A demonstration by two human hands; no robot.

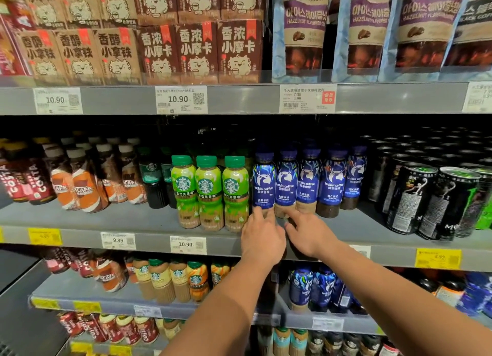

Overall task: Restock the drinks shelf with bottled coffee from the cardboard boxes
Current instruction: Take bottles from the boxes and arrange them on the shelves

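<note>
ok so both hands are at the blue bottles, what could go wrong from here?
1. The left hand and right hand are low, at the bases of the tall blue-labelled plastic coffee bottles. A push there could topple one into its neighbours.
2. The green-capped, green-labelled plastic bottles stand close beside the left hand, near the front edge of the grey metal shelf. A knock might send one off.

The shelf (106,217) is grey metal, smooth and dull. The blue bottles (286,181) are plastic with shiny wrappers. The black cans (410,198) are shiny metal. The price tags (181,99) are paper. The bags (303,28) up top look glossy.
</note>
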